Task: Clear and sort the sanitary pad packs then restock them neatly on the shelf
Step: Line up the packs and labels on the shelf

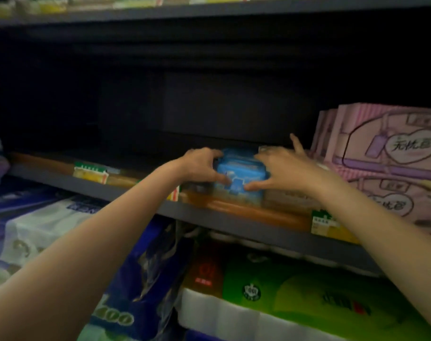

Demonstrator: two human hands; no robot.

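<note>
A blue sanitary pad pack point(241, 168) sits near the front of the dark shelf point(145, 200), just right of its middle. My left hand point(199, 166) grips the pack's left side, thumb across its front. My right hand point(280, 168) holds the right side, thumb on the front and index finger raised. More blue packs seem to lie under and behind it, but blur hides the detail. A beige pack point(288, 198) lies right of it under my right wrist.
Pink pad packs point(386, 153) are stacked at the shelf's right end. Yellow-green price tags point(91, 172) hang on the shelf edge. Below are toilet-roll packs, blue-white point(49, 232) at the left and green point(295, 291) at the right. The shelf's left and back are dark.
</note>
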